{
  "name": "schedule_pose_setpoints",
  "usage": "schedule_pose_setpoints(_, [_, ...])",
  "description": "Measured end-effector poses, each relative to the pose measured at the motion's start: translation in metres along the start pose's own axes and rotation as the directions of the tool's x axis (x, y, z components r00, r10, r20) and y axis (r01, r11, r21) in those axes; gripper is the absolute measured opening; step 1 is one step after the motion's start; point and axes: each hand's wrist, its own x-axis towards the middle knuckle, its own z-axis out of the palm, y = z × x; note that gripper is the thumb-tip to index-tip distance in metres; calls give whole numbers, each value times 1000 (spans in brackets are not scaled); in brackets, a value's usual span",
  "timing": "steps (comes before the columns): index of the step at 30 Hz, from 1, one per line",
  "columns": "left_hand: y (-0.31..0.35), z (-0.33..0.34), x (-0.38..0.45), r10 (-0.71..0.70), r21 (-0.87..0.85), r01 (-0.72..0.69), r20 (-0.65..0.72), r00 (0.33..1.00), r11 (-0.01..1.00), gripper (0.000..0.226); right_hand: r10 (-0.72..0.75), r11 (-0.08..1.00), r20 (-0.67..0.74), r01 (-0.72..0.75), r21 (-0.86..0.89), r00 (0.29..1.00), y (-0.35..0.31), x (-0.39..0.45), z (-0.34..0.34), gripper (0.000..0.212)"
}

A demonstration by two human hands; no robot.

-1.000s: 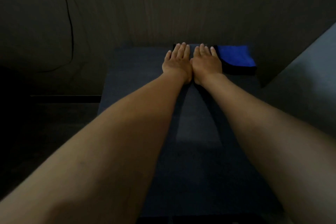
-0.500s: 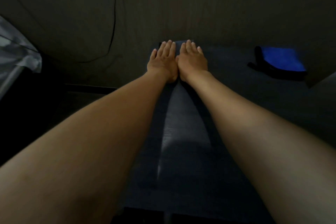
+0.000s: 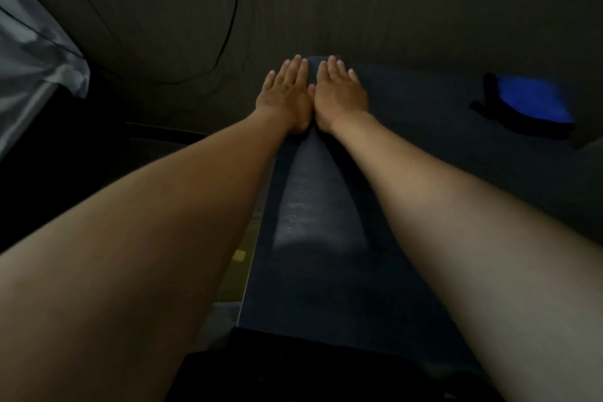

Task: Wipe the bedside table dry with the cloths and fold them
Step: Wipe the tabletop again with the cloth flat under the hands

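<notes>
both hands lie flat and side by side, left hand (image 3: 283, 98) and right hand (image 3: 341, 96) with fingers straight, each grip released, pressing a dark cloth (image 3: 313, 63) at the table's (image 3: 326, 222) far edge, while the blue cloth (image 3: 535, 100) sits well apart to the right.

Left hand (image 3: 283, 97) and right hand (image 3: 341, 95) flat, fingers straight.

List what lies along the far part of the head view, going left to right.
Grey fabric → black cable → left hand → right hand, both pressed flat on a dark cloth on the bedside table → blue cloth.
</notes>
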Motion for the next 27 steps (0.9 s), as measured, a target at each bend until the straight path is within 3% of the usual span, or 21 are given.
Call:
schedule_pose_setpoints(18, [3, 38, -224, -31, -59, 33, 30, 999, 998, 59, 7, 996, -7, -6, 89, 1000, -50, -223, 39, 58])
schedule_pose_setpoints(27, [7, 48, -298, -28, -23, 30, 60, 998, 999, 60, 14, 995, 19, -16, 102, 1000, -66, -294, 47, 58])
